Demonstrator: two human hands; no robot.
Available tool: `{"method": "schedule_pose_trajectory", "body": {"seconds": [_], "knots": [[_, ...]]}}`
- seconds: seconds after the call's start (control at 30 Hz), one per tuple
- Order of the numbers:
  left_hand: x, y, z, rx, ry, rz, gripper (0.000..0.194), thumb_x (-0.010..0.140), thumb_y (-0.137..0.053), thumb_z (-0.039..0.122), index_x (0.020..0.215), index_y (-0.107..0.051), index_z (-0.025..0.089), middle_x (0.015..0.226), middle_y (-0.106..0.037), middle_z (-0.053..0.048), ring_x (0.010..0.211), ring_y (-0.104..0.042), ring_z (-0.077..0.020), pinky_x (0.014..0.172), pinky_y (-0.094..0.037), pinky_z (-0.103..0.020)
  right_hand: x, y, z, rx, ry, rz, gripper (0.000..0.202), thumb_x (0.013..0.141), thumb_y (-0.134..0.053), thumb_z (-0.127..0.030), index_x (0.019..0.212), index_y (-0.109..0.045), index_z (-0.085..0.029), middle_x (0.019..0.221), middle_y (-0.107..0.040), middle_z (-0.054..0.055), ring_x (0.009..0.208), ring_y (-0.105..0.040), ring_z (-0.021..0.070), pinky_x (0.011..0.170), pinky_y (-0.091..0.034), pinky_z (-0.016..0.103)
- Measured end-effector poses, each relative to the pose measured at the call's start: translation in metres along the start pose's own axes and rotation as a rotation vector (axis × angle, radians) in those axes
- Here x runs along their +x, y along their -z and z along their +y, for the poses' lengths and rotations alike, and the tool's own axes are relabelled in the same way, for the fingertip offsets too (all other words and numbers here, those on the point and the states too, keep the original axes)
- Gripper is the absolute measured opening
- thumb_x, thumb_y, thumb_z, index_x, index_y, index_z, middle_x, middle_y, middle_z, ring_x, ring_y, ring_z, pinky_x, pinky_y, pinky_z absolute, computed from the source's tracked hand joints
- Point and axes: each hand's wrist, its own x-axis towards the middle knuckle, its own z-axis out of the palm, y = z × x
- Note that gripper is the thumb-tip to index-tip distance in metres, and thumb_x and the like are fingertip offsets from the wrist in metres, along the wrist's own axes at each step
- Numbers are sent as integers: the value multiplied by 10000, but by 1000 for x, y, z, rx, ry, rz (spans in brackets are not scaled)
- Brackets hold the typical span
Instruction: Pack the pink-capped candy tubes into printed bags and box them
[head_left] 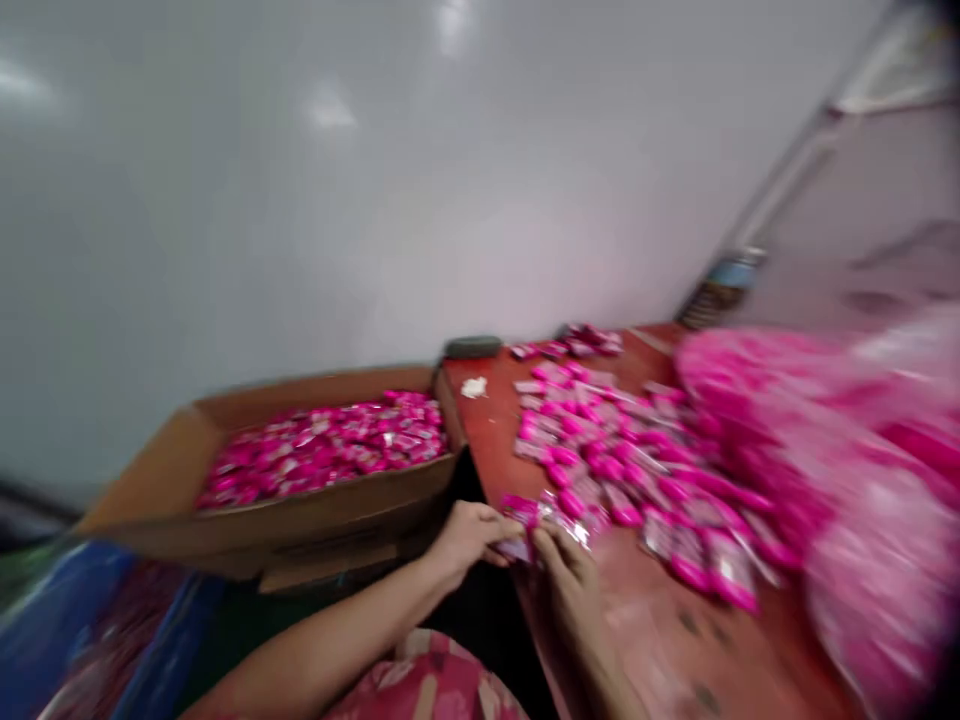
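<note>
The left hand [461, 540] was nearly closed, its thumb and fingers pinching the near left side of a shiny pink packet [523, 508]. The right hand [566, 565] was drawn in as well, fingers bent and gripping the packet from the right, so the two hands met almost touching around it. The packet was held over the near left edge of a red table [637, 610]; its exact contents were too blurred to tell. Just beyond the hands, pink pieces [577, 425] lay in a loose heap, many with clear parts, spreading right to a big pink plastic bag [780, 420]. Behind the heap sat a small row of darker packets [589, 342], with a white scrap [474, 387] and a dark oval object [472, 347] near the table's far left corner. To the left, an open cardboard box [360, 500] held many glossy pink packets [330, 440]. Blue plastic [64, 620] showed below the box at the lower left, and a pale wall [450, 220] rose behind everything.
</note>
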Motion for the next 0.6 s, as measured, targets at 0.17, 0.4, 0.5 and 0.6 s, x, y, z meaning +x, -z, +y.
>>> {"method": "schedule_pose_trajectory", "body": {"seconds": [0.17, 0.4, 0.5, 0.6], "knots": [[14, 3, 5, 75, 38, -44, 341, 541, -729, 417, 563, -587, 108, 496, -596, -15, 431, -548, -92, 432, -442, -186, 11, -1, 5, 204, 101, 63, 239, 752, -578, -419, 808, -620, -191, 611, -541, -25, 538, -468, 112, 529, -375, 234], [24, -4, 0, 67, 47, -157, 371, 566, -712, 444, 562, -573, 100, 476, -568, -8, 407, -525, -91, 408, -428, -192, 14, -1, -8, 291, 10, 75, 235, 683, -654, -403, 695, -615, -172, 625, -554, -19, 564, -473, 113, 550, -363, 231], [27, -3, 5, 94, 50, -253, 361, 625, -667, 453, 613, -606, 97, 555, -603, -30, 503, -575, -123, 488, -478, -231, 18, 1, -7, 308, -48, 169, 252, 649, -685, -394, 630, -573, -169, 579, -532, -26, 542, -457, 113, 540, -354, 236], [29, 7, 16, 129, -8, -374, 340, 706, -599, 432, 850, -648, 128, 769, -665, -58, 700, -622, -174, 624, -506, -280, 20, 1, -10, 249, -55, 219, 243, 671, -674, -375, 618, -563, -165, 567, -520, -28, 524, -430, 104, 519, -327, 229]]}}
